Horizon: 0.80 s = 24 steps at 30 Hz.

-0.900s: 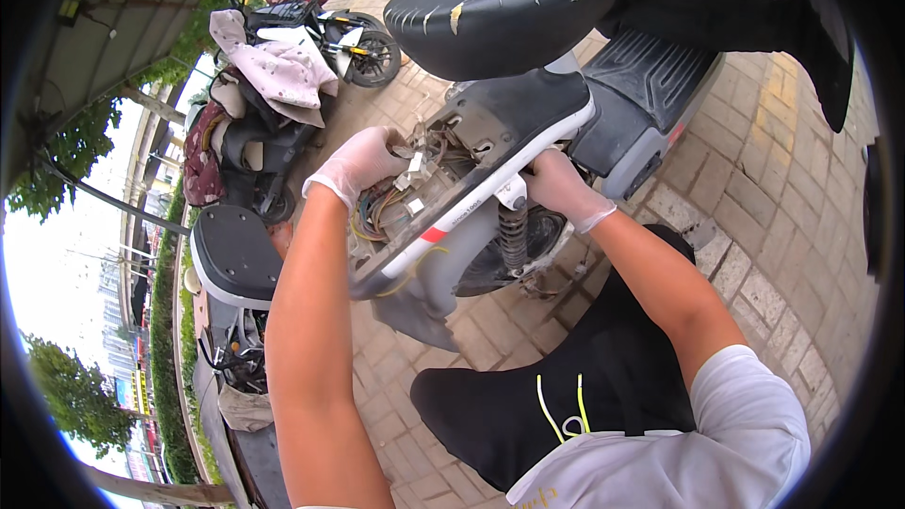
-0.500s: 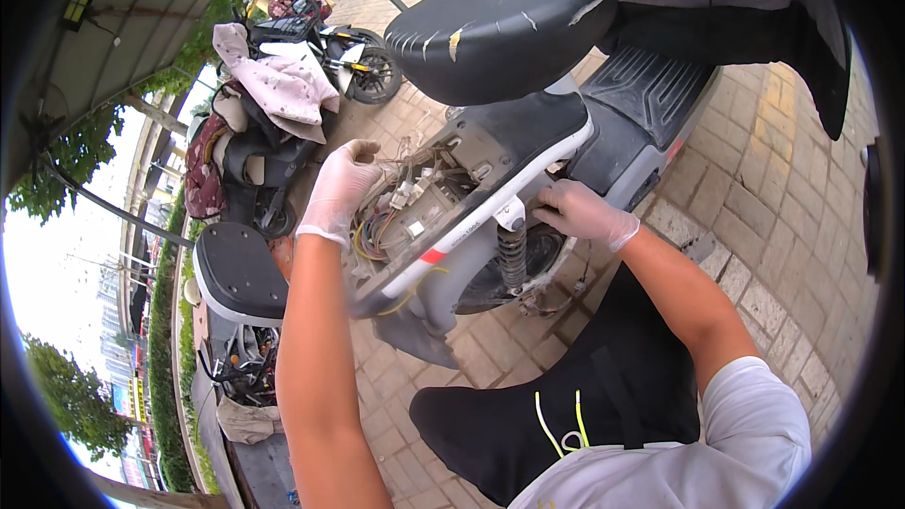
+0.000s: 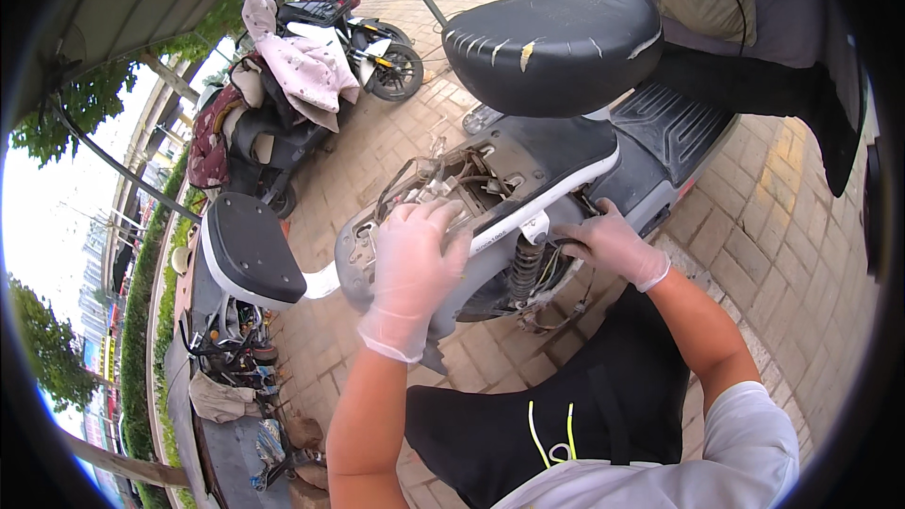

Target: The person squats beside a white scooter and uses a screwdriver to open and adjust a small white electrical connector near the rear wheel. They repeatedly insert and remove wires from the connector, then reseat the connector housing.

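Note:
An electric scooter stands before me, its rear body (image 3: 358, 259) uncovered and its torn black seat (image 3: 556, 42) above. My left hand (image 3: 415, 269), in a clear thin glove, is over the near edge of the open wiring compartment. Its fingers are bent and the thumb stands apart; no held thing shows. Tangled wires and pale connectors (image 3: 436, 190) lie just beyond its fingertips. My right hand (image 3: 617, 243), gloved alike, reaches into the gap under the body's side, right of the shock absorber (image 3: 525, 273). Its fingers close around something dark that I cannot make out.
A detached black-and-white padded piece (image 3: 250, 250) is at the left. Parked two-wheelers, one under a pink cover (image 3: 302, 71), stand beyond. Tools and parts (image 3: 236, 330) lie on a grey surface at the lower left. Loose wires (image 3: 551, 320) hang near the wheel.
My left hand has come from the compartment's far left side to its near edge. The right hand stays by the side gap, its fingers placed differently. The whole view has shifted.

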Tool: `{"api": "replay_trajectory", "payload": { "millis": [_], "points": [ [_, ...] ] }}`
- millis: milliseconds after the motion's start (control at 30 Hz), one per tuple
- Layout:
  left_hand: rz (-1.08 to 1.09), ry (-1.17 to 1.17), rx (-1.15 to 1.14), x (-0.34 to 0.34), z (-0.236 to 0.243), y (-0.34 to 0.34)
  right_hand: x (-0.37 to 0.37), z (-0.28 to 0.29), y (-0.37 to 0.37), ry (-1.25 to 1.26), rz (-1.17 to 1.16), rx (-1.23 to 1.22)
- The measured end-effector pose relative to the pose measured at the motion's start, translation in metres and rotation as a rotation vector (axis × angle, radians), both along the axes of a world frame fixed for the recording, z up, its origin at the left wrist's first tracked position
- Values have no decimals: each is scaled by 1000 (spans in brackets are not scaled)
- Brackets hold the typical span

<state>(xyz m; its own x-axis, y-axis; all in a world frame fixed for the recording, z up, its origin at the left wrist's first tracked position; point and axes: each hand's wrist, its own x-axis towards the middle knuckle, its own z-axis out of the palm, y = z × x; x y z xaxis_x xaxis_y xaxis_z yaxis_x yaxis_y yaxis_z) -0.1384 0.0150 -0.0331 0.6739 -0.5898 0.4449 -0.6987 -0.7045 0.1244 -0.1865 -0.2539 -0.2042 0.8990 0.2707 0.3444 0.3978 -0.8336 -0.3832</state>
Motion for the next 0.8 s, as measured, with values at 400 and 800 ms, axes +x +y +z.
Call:
{"api": "replay_trajectory", "payload": {
  "millis": [400,800],
  "points": [
    [45,234,-472,-94,-74,47,-54,-9,-64,241,-4,856],
    [-79,1050,-692,-92,-174,-37,-40,-48,-4,218,178,11]
  ]
}}
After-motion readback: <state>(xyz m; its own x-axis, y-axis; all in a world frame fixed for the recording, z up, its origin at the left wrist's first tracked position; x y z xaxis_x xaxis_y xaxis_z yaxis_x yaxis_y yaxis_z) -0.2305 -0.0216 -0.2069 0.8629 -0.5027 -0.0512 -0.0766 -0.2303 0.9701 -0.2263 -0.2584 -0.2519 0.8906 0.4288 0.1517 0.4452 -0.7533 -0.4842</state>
